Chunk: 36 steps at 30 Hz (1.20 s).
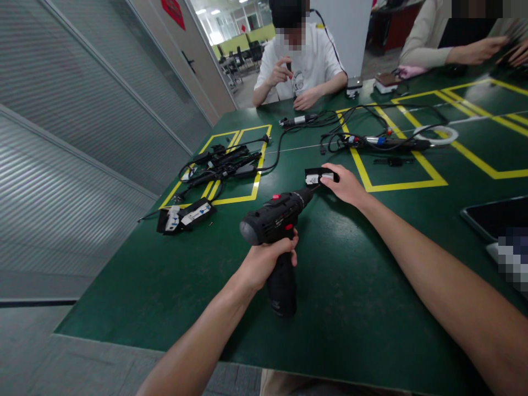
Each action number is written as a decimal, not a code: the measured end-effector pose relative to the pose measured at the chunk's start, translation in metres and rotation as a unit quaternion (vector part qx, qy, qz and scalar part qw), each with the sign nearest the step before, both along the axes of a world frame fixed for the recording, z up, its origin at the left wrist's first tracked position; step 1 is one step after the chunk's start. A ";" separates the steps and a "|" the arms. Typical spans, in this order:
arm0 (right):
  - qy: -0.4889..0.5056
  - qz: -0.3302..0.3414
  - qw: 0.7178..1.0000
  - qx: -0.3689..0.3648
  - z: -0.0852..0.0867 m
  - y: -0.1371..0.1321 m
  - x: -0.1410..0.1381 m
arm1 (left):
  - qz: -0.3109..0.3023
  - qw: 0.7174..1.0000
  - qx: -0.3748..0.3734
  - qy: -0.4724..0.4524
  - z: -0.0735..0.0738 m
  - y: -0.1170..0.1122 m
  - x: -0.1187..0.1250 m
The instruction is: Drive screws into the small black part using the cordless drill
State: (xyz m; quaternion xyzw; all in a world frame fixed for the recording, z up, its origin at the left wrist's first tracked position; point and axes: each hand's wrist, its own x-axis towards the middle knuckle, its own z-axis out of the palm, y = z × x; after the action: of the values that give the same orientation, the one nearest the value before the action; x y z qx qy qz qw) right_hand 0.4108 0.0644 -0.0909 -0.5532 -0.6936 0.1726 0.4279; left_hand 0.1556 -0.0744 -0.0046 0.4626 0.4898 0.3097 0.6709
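Left hand (267, 260) gripping drill (270, 220), right hand (345, 186) pinching black casing (314, 179), tangled cables (242, 171), white ring (454, 136) beyond

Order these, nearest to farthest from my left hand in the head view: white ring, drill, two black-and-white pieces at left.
1. Drill: gripped in the left hand.
2. Two black-and-white pieces: at the table's left.
3. White ring: far across, right.

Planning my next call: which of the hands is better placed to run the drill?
Probably the left hand: it grips the drill by its handle, while the right hand holds the black-and-white part in front.
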 end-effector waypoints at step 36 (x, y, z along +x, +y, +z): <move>0.006 0.001 1.000 -0.002 -0.001 0.000 0.000 | 0.000 1.000 0.007 -0.003 -0.001 0.000 0.000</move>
State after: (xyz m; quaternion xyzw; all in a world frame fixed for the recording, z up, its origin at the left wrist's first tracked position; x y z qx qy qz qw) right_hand 0.4111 0.0645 -0.0920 -0.5521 -0.6915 0.1774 0.4307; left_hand 0.1554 -0.0745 -0.0058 0.4663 0.4853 0.3145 0.6695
